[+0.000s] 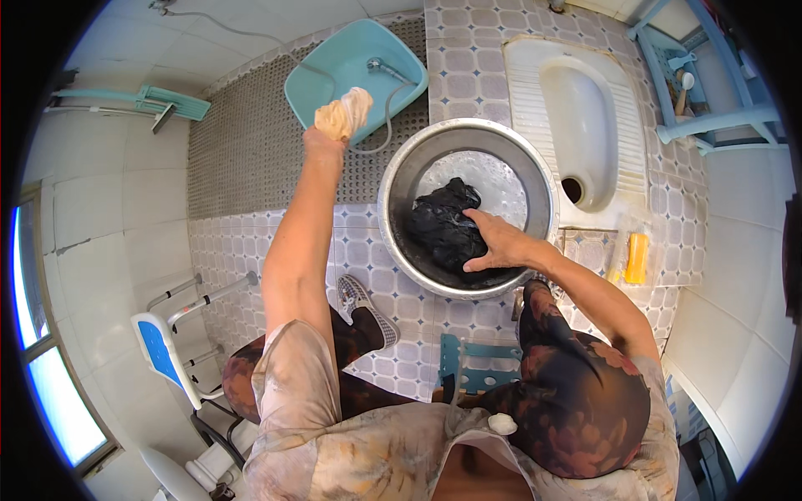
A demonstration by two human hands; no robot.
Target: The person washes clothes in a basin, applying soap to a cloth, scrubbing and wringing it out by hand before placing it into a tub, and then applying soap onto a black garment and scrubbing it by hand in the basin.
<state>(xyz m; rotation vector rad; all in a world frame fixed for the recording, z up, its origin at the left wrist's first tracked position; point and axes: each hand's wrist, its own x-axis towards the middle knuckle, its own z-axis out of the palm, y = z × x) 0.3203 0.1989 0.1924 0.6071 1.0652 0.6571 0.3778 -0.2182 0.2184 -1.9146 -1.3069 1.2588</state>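
Observation:
My left arm reaches far out to the teal plastic tub. At its end my left hand is closed on a crumpled cream cloth, which hides most of the fingers, over the tub's near rim. A wet black cloth lies bunched in shallow, bubbly water in the large round metal basin in front of me. My right hand comes over the basin's right side, thumb and fingers apart, lightly touching or just above the black cloth's right edge; I cannot tell which.
A shower head with a grey hose rests in the tub, which stands on a grey perforated mat. Right of the basin is a squat toilet, with a yellow bottle nearer me. A blue-backed chair stands at left.

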